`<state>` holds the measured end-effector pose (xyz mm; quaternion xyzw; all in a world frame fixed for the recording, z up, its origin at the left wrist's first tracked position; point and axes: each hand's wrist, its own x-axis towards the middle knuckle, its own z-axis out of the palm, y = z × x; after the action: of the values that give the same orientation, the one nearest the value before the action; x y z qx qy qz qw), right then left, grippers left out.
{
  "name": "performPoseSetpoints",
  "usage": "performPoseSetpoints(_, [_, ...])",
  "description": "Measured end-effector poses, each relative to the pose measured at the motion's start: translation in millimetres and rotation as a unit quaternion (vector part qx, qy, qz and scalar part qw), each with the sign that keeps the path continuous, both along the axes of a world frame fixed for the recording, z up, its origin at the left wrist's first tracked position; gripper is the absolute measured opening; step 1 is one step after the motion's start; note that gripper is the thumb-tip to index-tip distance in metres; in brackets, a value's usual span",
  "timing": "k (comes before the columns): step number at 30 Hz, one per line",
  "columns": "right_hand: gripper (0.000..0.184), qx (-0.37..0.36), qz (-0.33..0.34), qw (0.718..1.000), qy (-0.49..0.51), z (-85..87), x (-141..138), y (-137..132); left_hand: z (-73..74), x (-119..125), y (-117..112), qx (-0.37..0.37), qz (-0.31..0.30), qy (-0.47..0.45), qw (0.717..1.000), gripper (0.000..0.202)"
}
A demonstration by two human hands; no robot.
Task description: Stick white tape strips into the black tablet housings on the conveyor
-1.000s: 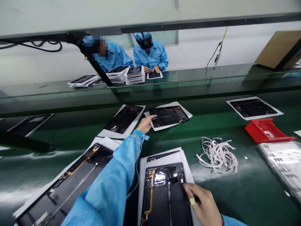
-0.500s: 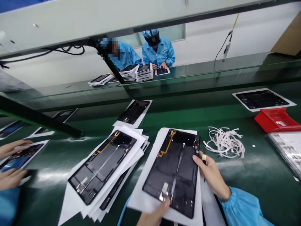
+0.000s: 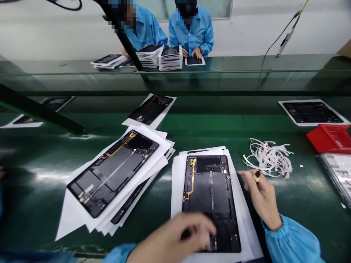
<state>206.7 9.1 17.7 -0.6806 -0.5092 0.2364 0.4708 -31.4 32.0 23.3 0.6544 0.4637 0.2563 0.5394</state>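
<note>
A black tablet back panel (image 3: 211, 197) with a yellow flex cable lies flat on a stack of white sheets (image 3: 175, 182) in front of me. My left hand (image 3: 175, 239) hovers over or rests on its near end, smeared by motion; a small dark spot shows between the fingers. My right hand (image 3: 260, 197) sits just off the panel's right edge, fingers curled, a band on one finger and something thin and dark seemingly in its grip. To the left, a second panel (image 3: 113, 171) lies tilted on a fanned pile of sheets.
A bundle of white strips (image 3: 267, 157) lies right of the panel, beyond it a red tray (image 3: 329, 138) and a clear plastic tray (image 3: 336, 171). More panels on sheets (image 3: 150, 109) (image 3: 311, 112) lie on the green belt. Two workers (image 3: 192, 33) sit across behind stacks (image 3: 170, 58).
The panel, held tilted in both hands before, now lies straight on the stack. My right hand has come off its edge to the right. My left hand has moved over its near end.
</note>
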Motion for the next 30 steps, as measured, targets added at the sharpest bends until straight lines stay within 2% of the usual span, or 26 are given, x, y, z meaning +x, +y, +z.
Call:
performPoseSetpoints(4, [0.04,0.023,0.038,0.998,0.046,-2.2,-2,6,13.8,33,58,0.153,-0.093,0.072,0.981,0.032])
performPoseSetpoints(6, [0.033,0.027,0.069,0.995,0.062,-5.5,-5,9,14.1,46,80,0.178,-0.113,0.083,0.974,0.029])
performPoseSetpoints(8, [0.022,0.035,0.095,0.993,0.064,-9.0,-6,12,9.7,55,92,0.175,-0.125,0.082,0.973,0.022])
performPoseSetpoints(13, [0.003,0.044,0.068,0.995,0.056,-16.7,-8,13,-0.6,60,93,0.169,-0.148,0.082,0.971,0.012])
performPoseSetpoints(22, [0.013,0.06,0.05,0.996,0.032,-15.9,-7,13,-2.7,52,84,0.217,-0.138,0.094,0.962,0.008])
performPoseSetpoints(30, [0.005,0.048,-0.006,0.998,0.03,-15.6,-10,12,-4.2,54,82,0.238,-0.138,0.106,0.956,0.011])
